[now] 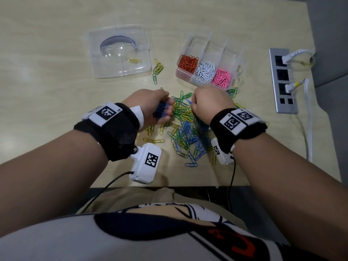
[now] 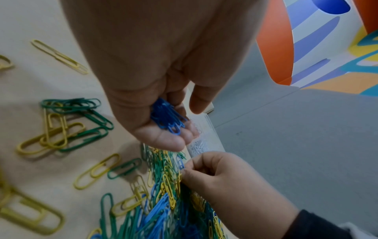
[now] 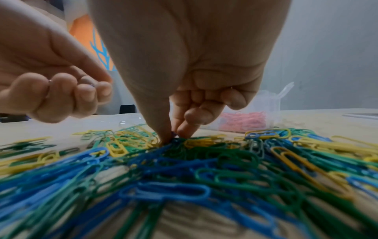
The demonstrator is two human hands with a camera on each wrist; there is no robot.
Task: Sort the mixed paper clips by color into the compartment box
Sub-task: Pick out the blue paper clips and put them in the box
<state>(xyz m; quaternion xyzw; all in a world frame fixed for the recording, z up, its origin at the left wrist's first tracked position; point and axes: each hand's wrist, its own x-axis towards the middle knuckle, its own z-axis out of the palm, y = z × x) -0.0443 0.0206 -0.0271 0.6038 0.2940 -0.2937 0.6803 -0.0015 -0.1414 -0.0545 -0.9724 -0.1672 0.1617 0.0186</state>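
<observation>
Mostly blue, green and yellow now, the loose paper clips [image 1: 185,127] lie in a tangled heap on the table [image 1: 56,53] between the two wrists, just in front of the compartment box [image 1: 209,67]. That box already holds orange, white and pink clips in its three near sections; the sections behind look empty.

These clips are light, thin and stiff, with a smooth coating, so I judge they will slide and snag on each other; one is best taken by a fingertip pinch at an end loop and lifted clear of its neighbours.

Over the heap, the left hand [image 1: 150,108] is cupped, fingers curled round a bundle of blue clips [image 2: 166,119]. At the heap's top the right hand [image 1: 209,102] has thumb and forefinger pressed together on a single blue clip [image 1: 188,101].

Farther out, a clear plastic lid [image 1: 119,53] with a purple handle lies to the left with a yellow clip on it, and a few green and yellow clips lie beside it. A grey power strip [image 1: 282,80] with white plugs sits at the right edge.

Nothing readable shows: the wrist bands [image 1: 238,125] carry only black-and-white square codes, and the small print on the strip is too blurred.
</observation>
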